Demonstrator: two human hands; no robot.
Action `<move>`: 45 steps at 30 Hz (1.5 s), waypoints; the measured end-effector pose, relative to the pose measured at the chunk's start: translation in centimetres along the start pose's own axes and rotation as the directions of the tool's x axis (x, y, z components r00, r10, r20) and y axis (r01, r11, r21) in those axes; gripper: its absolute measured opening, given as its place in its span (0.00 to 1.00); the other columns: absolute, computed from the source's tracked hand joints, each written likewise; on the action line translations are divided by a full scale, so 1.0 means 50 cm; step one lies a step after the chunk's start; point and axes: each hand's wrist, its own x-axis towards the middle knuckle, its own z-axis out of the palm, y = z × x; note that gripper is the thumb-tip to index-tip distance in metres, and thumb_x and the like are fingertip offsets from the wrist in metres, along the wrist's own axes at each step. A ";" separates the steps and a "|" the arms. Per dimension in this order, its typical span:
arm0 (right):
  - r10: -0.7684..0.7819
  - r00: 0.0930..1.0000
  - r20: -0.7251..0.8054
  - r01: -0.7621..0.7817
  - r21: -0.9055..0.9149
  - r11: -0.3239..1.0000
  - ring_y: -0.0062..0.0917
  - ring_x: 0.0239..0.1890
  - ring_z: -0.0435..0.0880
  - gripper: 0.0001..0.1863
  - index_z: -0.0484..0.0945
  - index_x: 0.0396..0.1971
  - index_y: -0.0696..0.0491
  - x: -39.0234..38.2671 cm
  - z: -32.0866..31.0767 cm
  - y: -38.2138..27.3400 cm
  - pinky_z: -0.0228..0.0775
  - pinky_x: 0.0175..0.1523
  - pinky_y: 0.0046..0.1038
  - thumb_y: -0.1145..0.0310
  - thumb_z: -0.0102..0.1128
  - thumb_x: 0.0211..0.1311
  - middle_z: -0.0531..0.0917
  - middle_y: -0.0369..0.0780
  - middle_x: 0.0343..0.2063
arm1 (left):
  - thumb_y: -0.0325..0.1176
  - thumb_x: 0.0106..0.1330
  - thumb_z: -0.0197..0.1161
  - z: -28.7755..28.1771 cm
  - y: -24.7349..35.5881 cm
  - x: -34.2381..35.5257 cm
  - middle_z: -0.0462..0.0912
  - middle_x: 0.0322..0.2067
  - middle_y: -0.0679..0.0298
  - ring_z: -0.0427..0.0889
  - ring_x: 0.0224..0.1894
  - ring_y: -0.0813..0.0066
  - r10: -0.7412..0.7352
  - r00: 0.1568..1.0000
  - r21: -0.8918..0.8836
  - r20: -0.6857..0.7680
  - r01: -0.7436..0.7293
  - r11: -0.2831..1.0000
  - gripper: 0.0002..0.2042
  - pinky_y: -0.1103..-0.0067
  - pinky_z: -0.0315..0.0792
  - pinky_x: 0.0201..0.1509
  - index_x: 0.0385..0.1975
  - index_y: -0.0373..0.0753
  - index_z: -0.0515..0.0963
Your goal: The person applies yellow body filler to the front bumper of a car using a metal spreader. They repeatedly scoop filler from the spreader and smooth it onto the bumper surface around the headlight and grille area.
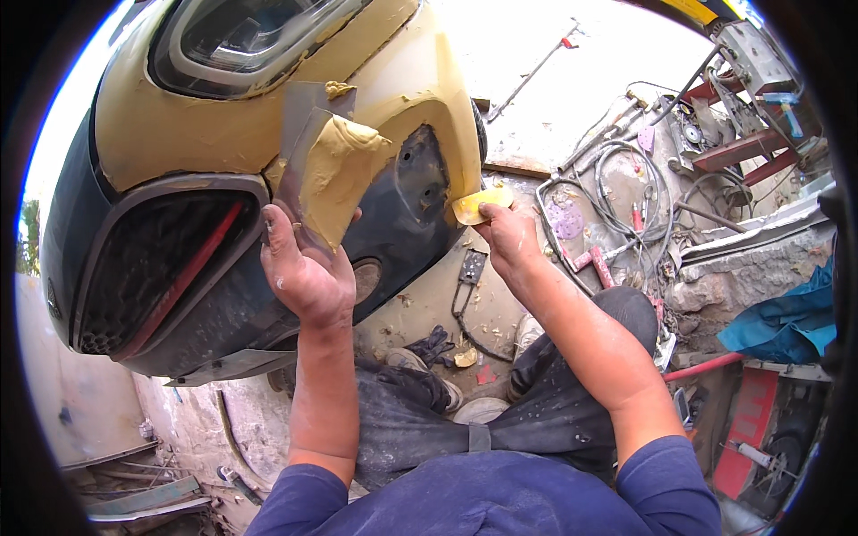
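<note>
My left hand (308,279) is closed on a flat grey mixing board (297,125), held up before the front corner of a car. A thick smear of yellow body filler (335,170) covers much of the board. In my right hand (513,239), a yellow flexible spreader (474,207) is pinched between thumb and fingers. Its left end meets the edge of the car's bumper (407,241), though I cannot tell how firmly it presses. Filler coats the car's upper panel (170,134) around the headlight (246,40). Below that, the bumper is dark and bare.
Coiled grey hoses (643,192) and sanding discs (565,219) lie on the floor at right. A red floor jack (746,429) stands at lower right, near a blue cloth (786,313). Between my feet are a dark glove (432,344) and a cable. A rod lies farther off.
</note>
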 end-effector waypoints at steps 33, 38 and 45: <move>-0.050 0.996 0.074 0.061 -0.153 0.986 0.39 0.56 0.90 0.18 0.73 0.61 0.63 -0.045 0.020 -0.065 0.88 0.60 0.39 0.80 0.57 0.74 0.84 0.50 0.55 | 0.49 0.86 0.54 -0.006 0.010 0.004 0.86 0.59 0.58 0.89 0.56 0.62 0.028 0.998 0.018 0.063 -0.029 0.999 0.23 0.61 0.86 0.53 0.66 0.35 0.76; -0.004 0.999 0.047 0.010 -0.120 0.993 0.39 0.55 0.91 0.17 0.74 0.60 0.64 -0.025 0.022 -0.033 0.88 0.61 0.40 0.81 0.57 0.74 0.85 0.50 0.56 | 0.49 0.86 0.53 0.013 0.004 -0.001 0.86 0.60 0.57 0.89 0.55 0.63 0.018 0.999 0.044 0.043 -0.020 0.999 0.24 0.63 0.86 0.51 0.66 0.35 0.76; -0.081 0.990 0.115 0.087 -0.045 0.995 0.39 0.56 0.90 0.18 0.73 0.61 0.66 -0.011 0.052 -0.055 0.86 0.64 0.39 0.83 0.56 0.74 0.84 0.51 0.58 | 0.55 0.86 0.52 0.014 0.010 0.000 0.81 0.67 0.55 0.85 0.62 0.63 0.019 1.000 0.145 0.010 -0.020 0.989 0.34 0.65 0.85 0.54 0.73 0.26 0.71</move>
